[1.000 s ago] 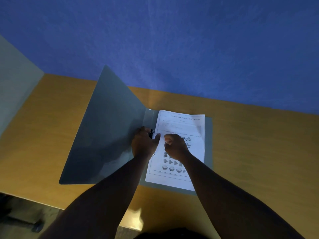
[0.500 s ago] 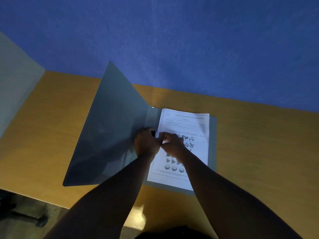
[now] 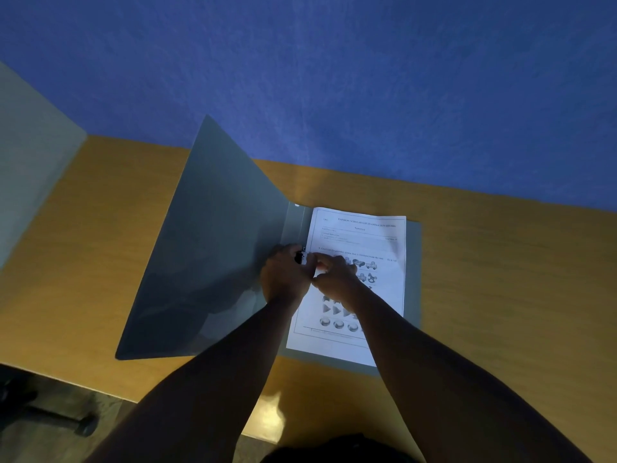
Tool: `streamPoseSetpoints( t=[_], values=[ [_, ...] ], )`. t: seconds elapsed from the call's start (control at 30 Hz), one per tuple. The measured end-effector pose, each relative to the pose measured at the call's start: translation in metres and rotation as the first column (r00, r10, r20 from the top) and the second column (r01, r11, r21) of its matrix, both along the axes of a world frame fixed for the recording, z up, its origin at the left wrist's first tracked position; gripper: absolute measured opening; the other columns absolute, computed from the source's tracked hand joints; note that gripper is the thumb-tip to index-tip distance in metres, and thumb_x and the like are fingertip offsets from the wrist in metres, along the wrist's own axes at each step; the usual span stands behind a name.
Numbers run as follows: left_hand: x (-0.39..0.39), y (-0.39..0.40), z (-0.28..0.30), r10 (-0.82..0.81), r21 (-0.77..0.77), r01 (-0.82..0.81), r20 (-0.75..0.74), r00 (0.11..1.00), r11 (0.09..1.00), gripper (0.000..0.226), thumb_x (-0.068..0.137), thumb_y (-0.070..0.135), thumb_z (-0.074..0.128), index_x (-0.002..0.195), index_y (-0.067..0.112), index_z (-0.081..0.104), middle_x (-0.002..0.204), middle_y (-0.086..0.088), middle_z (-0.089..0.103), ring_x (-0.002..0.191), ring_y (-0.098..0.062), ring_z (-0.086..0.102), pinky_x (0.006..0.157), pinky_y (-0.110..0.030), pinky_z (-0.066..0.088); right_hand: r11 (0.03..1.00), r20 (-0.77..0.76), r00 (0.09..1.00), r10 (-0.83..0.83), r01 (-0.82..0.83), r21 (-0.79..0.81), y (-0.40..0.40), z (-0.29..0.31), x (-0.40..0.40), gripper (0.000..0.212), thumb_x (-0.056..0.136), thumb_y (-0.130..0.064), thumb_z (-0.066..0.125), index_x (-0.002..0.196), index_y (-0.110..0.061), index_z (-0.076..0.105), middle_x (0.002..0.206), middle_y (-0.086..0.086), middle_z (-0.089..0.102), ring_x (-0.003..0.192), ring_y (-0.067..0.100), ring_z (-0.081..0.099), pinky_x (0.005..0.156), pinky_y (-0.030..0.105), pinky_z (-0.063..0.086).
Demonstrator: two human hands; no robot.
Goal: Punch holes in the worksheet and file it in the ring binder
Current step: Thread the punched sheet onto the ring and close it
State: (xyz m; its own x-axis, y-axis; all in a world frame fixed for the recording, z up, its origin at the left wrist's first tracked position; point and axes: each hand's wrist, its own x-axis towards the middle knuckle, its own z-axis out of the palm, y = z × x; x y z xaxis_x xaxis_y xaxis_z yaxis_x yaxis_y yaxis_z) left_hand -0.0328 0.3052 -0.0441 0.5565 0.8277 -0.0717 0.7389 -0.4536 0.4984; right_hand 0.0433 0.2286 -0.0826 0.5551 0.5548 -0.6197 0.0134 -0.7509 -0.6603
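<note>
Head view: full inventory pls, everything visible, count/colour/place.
ring binder: 1, grey-green, open on the desk, front cover raised to the left
worksheet: 1, white with printed pictures, lying on the binder's right half
ring clip: 1, dark with a metal glint, at the binder's spine, mostly hidden by the fingers
desk: 1, yellow-brown wood, across the middle
wall: 1, blue, behind the desk
panel: 1, pale grey, far left
chair base: 1, dark, floor at lower left
hands: 2, left hand and right hand, together at the ring clip, fingers curled
</note>
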Motion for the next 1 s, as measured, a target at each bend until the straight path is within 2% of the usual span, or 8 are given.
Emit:
streamPoseSetpoints(
  t=[0.1,0.2,0.27,0.33,0.4,0.7,0.9,1.0],
  values=[
    [-0.003,-0.001,0.004,0.002,-0.014,-0.002,0.012,1.0,1.0,0.038,0.083,0.051,0.067,0.11,0.025,0.07,0.101,0.006,0.073,0.089,-0.019,0.071,0.068,-0.023,0.047,1.0,-0.017,1.0,0.004,-0.004,0.005,0.0,0.001,0.001,0.046,0.079,-0.006,0.06,0.114,-0.037,0.061,0.128,-0.001,0.057,0.128,0.027,0.045,0.093,0.031,0.022],
    [-0.004,-0.002,0.004,-0.001,-0.027,0.002,0.022,1.0,1.0,0.041,0.082,0.054,0.07,0.109,0.024,0.063,0.103,0.006,0.072,0.09,-0.019,0.07,0.067,-0.023,0.048,1.0,0.0,1.0,0.007,-0.007,0.027,-0.001,-0.002,0.001,0.041,0.077,-0.004,0.061,0.1,-0.038,0.06,0.123,-0.003,0.061,0.125,0.025,0.048,0.1,0.037,0.029],
    [-0.004,-0.002,0.001,0.004,-0.045,-0.003,0.024,1.0,0.999,0.046,0.081,0.049,0.072,0.115,0.022,0.059,0.109,0.003,0.07,0.096,-0.022,0.069,0.072,-0.028,0.053,0.999,0.012,1.0,0.003,-0.004,0.032,-0.003,0.001,0.002,0.045,0.078,-0.005,0.06,0.108,-0.039,0.06,0.127,-0.003,0.06,0.127,0.025,0.047,0.109,0.044,0.033],
    [-0.005,-0.001,-0.003,0.005,-0.068,-0.004,0.011,1.0,0.998,0.047,0.082,0.037,0.072,0.123,0.02,0.056,0.116,-0.001,0.068,0.105,-0.025,0.066,0.081,-0.034,0.055,1.0,-0.005,1.0,-0.012,0.013,0.029,-0.006,0.005,0.003,0.053,0.082,-0.004,0.059,0.126,-0.034,0.055,0.134,-0.002,0.056,0.128,0.024,0.045,0.109,0.045,0.037],
    [-0.006,0.0,-0.006,0.002,-0.078,-0.002,0.004,1.0,0.997,0.044,0.084,0.026,0.07,0.124,0.02,0.055,0.118,-0.002,0.066,0.107,-0.026,0.064,0.084,-0.037,0.054,0.999,-0.038,0.999,-0.03,0.031,0.032,-0.009,0.007,0.004,0.057,0.083,-0.004,0.058,0.133,-0.03,0.051,0.136,-0.004,0.055,0.128,0.023,0.044,0.107,0.044,0.041],
    [-0.003,0.005,-0.008,-0.006,-0.158,0.01,0.029,1.0,0.987,0.045,0.079,0.01,0.074,0.119,0.016,0.055,0.112,-0.005,0.065,0.104,-0.028,0.063,0.082,-0.042,0.059,0.996,-0.07,0.994,-0.083,0.086,0.035,-0.009,0.015,0.004,0.057,0.083,-0.004,0.058,0.133,-0.029,0.049,0.133,-0.007,0.055,0.123,0.024,0.046,0.091,0.038,0.056],
    [-0.001,0.005,-0.004,0.011,-0.17,-0.007,0.027,1.0,0.985,0.051,0.078,0.005,0.075,0.123,0.013,0.054,0.122,-0.008,0.059,0.114,-0.027,0.058,0.091,-0.036,0.055,0.995,-0.104,0.99,-0.093,0.097,0.035,-0.01,0.021,0.005,0.058,0.083,-0.006,0.061,0.134,-0.029,0.048,0.135,-0.006,0.054,0.122,0.024,0.049,0.083,0.035,0.06],
    [-0.002,0.005,-0.002,0.001,-0.157,0.004,0.036,0.999,0.988,0.05,0.077,0.005,0.077,0.121,0.013,0.055,0.119,-0.008,0.06,0.113,-0.028,0.057,0.091,-0.04,0.056,0.994,-0.117,0.988,-0.096,0.101,0.035,-0.012,0.024,0.006,0.058,0.082,-0.007,0.062,0.133,-0.03,0.049,0.136,-0.006,0.054,0.122,0.023,0.05,0.087,0.037,0.059]
  ],
)
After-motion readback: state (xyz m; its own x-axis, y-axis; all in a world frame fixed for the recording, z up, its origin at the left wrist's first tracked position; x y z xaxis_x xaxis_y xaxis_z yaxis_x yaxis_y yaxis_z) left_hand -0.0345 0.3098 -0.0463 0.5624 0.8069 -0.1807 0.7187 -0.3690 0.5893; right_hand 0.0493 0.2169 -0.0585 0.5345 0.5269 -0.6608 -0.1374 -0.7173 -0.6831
